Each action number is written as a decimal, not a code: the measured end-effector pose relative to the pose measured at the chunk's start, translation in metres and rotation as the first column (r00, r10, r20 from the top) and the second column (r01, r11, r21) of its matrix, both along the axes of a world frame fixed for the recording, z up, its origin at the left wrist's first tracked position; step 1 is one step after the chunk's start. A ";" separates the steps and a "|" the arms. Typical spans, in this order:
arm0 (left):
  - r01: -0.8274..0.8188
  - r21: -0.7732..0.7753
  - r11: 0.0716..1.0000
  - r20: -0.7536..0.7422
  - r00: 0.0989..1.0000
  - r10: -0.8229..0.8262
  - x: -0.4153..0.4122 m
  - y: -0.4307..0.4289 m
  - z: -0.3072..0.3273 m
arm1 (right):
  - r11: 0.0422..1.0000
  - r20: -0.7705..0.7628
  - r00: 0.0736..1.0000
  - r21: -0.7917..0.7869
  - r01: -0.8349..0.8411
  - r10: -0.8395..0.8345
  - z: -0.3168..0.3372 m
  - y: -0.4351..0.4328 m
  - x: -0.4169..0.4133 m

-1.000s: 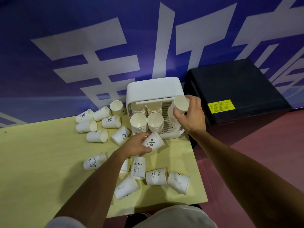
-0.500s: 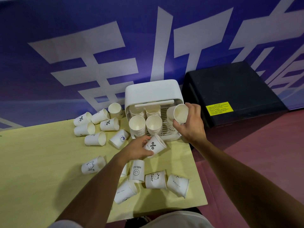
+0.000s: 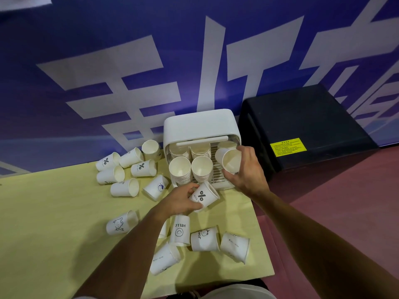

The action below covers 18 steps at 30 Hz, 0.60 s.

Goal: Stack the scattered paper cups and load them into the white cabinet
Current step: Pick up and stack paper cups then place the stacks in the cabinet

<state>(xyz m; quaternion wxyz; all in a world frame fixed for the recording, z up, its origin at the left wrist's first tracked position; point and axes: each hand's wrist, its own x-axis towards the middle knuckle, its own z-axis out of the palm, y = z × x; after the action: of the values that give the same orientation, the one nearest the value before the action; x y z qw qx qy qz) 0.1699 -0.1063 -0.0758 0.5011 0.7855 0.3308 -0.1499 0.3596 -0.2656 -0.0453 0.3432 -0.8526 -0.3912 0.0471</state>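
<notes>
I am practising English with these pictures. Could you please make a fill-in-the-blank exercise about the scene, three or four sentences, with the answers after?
1. The left grip holds a printed cup whose mark is a ____ sign.
2. The right grip holds a tilted cup at the open front of the ____ cabinet.
3. The label on the black box is ____.
4. The smiley cup on the table bears the word ____.

Missing words: percent; white; yellow; HELLO.
</notes>
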 end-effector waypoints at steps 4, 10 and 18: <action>-0.008 -0.005 1.000 0.009 1.000 0.008 0.002 0.000 0.003 | 0.999 -0.003 1.000 -0.029 -0.021 0.021 -0.003 -0.001 0.000; -0.026 -0.008 1.000 0.026 0.999 0.026 0.002 -0.001 -0.002 | 0.995 -0.020 0.999 -0.098 -0.026 0.024 -0.009 0.001 -0.001; -0.089 -0.062 0.994 0.058 0.994 0.093 -0.002 -0.005 -0.006 | 0.984 -0.054 0.998 -0.172 -0.048 0.040 -0.024 0.005 -0.002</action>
<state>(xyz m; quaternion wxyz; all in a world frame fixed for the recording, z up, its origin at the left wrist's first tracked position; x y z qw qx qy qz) 0.1683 -0.1115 -0.0822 0.5403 0.7586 0.3463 -0.1129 0.3571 -0.2603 -0.0696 0.2764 -0.8689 -0.3955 0.1101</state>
